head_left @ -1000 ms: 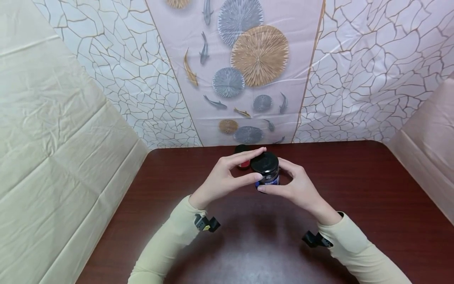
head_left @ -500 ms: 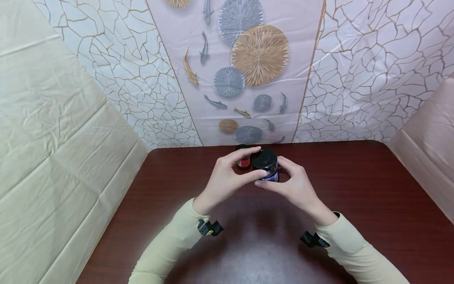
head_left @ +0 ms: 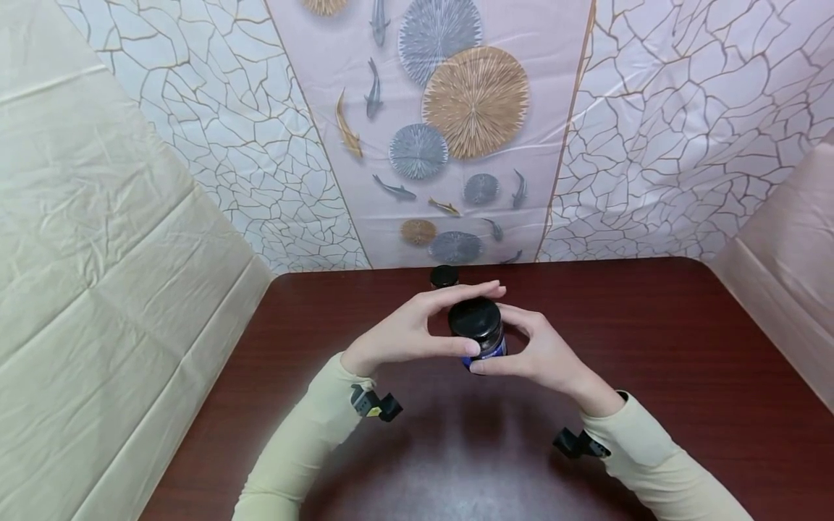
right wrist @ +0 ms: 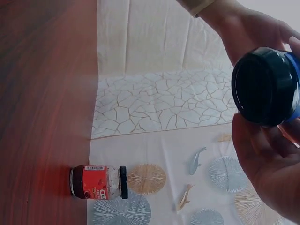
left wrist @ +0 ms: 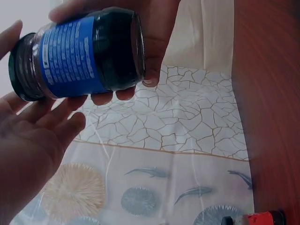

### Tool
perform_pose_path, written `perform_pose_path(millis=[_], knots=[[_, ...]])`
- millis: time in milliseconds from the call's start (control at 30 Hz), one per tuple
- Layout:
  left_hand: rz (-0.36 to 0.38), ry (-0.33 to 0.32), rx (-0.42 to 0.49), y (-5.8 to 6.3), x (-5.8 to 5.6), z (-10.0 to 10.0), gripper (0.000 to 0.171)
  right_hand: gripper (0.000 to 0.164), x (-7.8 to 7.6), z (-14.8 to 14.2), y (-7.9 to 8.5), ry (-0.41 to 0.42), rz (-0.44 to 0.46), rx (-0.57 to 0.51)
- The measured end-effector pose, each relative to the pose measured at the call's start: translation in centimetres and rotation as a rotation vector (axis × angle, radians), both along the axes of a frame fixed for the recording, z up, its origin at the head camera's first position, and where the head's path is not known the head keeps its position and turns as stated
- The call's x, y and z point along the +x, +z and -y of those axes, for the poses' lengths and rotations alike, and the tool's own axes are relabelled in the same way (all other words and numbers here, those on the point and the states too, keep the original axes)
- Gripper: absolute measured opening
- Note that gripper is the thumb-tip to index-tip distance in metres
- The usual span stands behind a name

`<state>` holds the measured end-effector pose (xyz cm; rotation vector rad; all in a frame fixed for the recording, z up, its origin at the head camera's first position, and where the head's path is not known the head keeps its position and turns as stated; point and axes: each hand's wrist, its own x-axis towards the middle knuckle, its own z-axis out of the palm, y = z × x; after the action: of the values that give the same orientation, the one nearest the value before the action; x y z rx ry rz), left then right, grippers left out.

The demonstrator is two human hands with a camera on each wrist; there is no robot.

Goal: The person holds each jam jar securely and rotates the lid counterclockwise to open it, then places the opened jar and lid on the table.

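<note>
Right hand (head_left: 550,356) grips the jar (head_left: 493,350); left hand (head_left: 407,331), fingers straighter, now reaches farther past the lid (head_left: 473,318), pinch unclear, suggesting a shifted hold.

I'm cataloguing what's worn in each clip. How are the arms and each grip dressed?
Left sleeve and right sleeve are plain, pale cream, long and close-fitting. The left wrist camera, boxy and dark, has a yellow patch; the right wrist camera looks black. Left grip and right grip are ungloved.
</note>
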<state>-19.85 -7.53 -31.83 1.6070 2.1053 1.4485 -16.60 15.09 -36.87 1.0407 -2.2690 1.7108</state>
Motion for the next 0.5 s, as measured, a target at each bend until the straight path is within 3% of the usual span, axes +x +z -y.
perform_pose_path(millis=[133,500], knots=[[-0.001,-0.03,0.003,0.07,0.09,-0.07,0.071,0.054,0.1,-0.04,-0.07,0.011,-0.009,-0.003],[0.023,0.034,0.008,-0.08,0.36,0.33,0.071,0.058,0.07,-0.43,-0.04,-0.004,0.044,-0.012]])
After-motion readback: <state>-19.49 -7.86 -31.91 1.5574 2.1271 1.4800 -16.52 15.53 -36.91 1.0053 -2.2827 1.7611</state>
